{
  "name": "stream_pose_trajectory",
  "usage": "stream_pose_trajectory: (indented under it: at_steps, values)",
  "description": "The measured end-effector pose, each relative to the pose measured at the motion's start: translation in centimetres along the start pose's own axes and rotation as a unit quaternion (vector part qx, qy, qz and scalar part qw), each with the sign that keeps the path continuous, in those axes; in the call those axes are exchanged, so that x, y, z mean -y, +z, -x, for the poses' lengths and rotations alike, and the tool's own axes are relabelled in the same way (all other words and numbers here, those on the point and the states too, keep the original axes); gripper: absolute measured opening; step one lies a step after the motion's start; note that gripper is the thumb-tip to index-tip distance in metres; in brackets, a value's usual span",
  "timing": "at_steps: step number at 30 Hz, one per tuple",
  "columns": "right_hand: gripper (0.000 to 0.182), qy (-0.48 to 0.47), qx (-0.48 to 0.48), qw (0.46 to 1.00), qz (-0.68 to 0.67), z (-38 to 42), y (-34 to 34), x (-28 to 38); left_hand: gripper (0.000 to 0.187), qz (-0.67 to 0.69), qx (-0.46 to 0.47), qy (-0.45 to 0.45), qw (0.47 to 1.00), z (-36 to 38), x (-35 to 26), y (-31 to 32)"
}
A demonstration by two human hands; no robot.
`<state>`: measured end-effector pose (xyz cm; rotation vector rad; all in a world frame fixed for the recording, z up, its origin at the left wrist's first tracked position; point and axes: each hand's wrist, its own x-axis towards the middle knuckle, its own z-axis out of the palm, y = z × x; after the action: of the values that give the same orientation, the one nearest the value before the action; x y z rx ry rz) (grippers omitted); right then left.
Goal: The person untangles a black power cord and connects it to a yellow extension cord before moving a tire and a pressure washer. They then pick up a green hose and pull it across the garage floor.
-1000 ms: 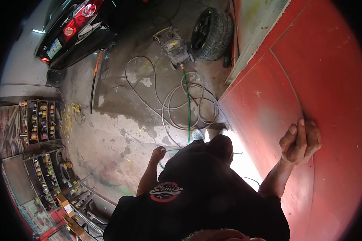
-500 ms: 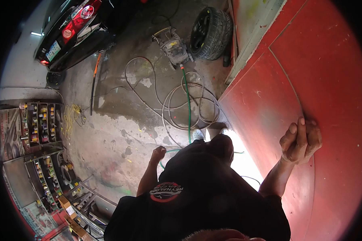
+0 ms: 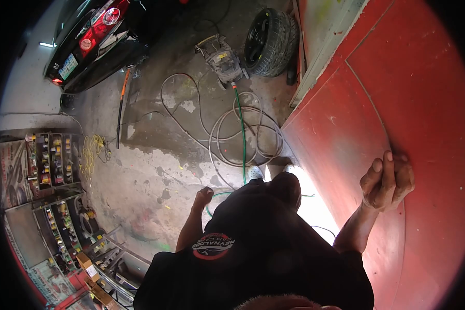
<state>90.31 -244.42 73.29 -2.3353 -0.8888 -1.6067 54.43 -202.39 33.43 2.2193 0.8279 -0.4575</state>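
Note:
On the right, my right hand [image 3: 386, 181] is raised to the red door [image 3: 341, 144], its fingers curled with the fingertips right at a thin line [image 3: 369, 98] that runs along the panel. A dark shadow lies on the door around those fingertips, and I cannot tell what they grip. My left hand [image 3: 204, 195] hangs low at my side over the concrete floor, closed into a loose fist. What may be inside that fist is hidden. Close by it, a green hose [image 3: 222, 194] runs past my black clothing.
A grey hose [image 3: 217, 139] lies coiled ahead of my feet, joined by a green hose [image 3: 242, 129] from a pressure washer [image 3: 223, 61]. A wheel [image 3: 271, 44] stands behind it. A black car [image 3: 101, 62] is at upper left; shelves of small goods [image 3: 51, 160] line the left.

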Motion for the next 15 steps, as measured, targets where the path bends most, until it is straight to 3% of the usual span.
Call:
stream_pose_trajectory:
  at_steps: [15]
  values:
    - [0.015,-0.008,-0.015,1.000,-0.002,-0.05,0.19,0.00,0.014,0.017,-0.015,0.003,1.000,0.33,-0.05,0.58]
